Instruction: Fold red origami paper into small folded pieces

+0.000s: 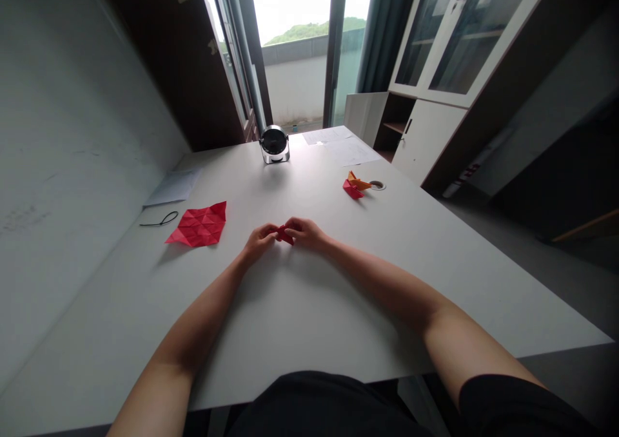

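Observation:
Both my hands meet over the middle of the white table (309, 308), pinching a small folded piece of red paper (284, 234) between them. My left hand (260, 240) grips its left end with curled fingers. Closed on the right end is my right hand (305, 233). The paper is mostly hidden by my fingers and sits just above or on the tabletop.
A creased red paper square (199, 225) lies flat at the left, with a black cable tie (158, 220) and a white sheet (174, 186) beyond it. Folded red and orange paper pieces (356, 185) sit at the right by a cable hole (377, 185). A small fan (275, 144) stands at the back.

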The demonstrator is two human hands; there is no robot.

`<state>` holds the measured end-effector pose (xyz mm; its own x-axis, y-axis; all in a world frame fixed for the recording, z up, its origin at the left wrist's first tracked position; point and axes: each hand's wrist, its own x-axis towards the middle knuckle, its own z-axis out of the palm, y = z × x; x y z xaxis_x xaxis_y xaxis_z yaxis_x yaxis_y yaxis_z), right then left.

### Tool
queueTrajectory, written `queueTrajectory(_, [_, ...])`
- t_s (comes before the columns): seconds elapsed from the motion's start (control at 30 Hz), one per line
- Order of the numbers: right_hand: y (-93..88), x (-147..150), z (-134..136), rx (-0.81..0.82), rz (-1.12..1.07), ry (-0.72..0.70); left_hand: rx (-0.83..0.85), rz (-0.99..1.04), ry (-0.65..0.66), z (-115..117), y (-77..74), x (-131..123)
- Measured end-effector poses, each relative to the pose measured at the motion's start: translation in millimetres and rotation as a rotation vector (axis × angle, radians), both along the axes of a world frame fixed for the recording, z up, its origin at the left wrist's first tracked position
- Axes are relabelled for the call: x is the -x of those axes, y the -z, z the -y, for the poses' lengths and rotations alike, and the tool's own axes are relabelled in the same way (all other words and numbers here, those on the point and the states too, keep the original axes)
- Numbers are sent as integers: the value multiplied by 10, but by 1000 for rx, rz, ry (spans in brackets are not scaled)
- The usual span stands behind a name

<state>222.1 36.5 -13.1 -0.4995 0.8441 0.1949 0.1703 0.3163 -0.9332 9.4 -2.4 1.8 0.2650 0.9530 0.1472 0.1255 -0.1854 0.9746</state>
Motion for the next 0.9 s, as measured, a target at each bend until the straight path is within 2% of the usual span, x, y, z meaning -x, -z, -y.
queueTrajectory(0.23, [-24, 5, 10, 4, -3, 7, 19, 72, 11, -35, 64, 12])
queueTrajectory(0.43, [-47, 5, 24, 8, -3, 5, 17, 112, -9, -30, 54, -9])
queueTrajectory(0.73, [-103, -3, 58, 9, 15, 10, 22, 104, -12, -26, 47, -13])
queueTrajectory(0.9, [-50, 4, 33, -9, 35, 17, 12, 74, -25, -18, 46, -21])
